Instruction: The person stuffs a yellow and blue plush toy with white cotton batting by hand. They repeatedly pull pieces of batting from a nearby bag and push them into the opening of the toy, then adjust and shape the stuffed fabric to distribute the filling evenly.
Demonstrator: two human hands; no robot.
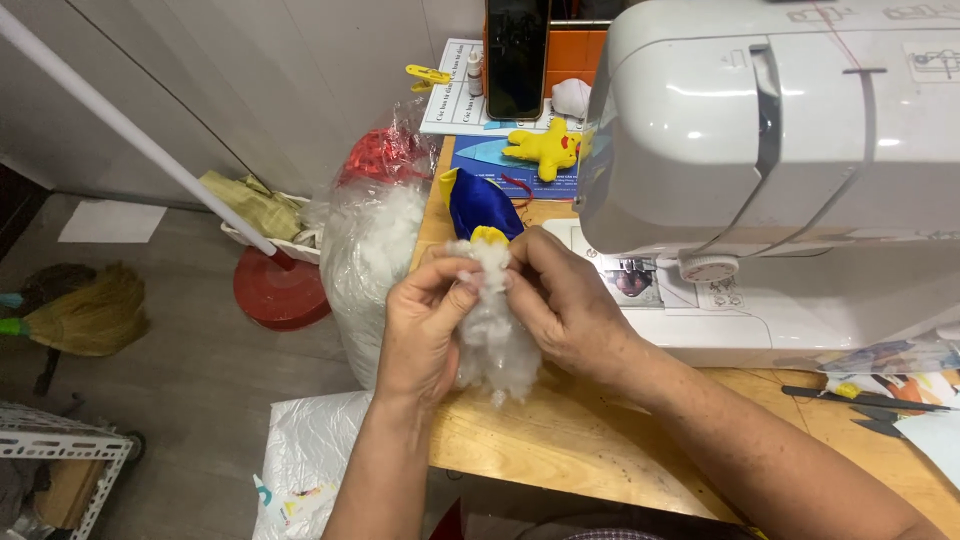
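Note:
My left hand point(425, 325) and my right hand point(565, 300) both pinch a fluffy clump of white stuffing fibre point(490, 335) above the wooden table's front edge. The top of the clump meets the yellow-trimmed opening of a blue and yellow fabric piece point(478, 205) that lies just beyond my fingers. How far the fibre goes into the fabric is hidden by my fingertips.
A white sewing machine point(780, 170) fills the right of the wooden table point(560, 450). A small yellow plush toy point(545, 148) and a dark phone point(517, 55) sit at the back. A clear bag of white stuffing point(375, 250) stands beside the table's left edge; scissors point(865, 398) lie at right.

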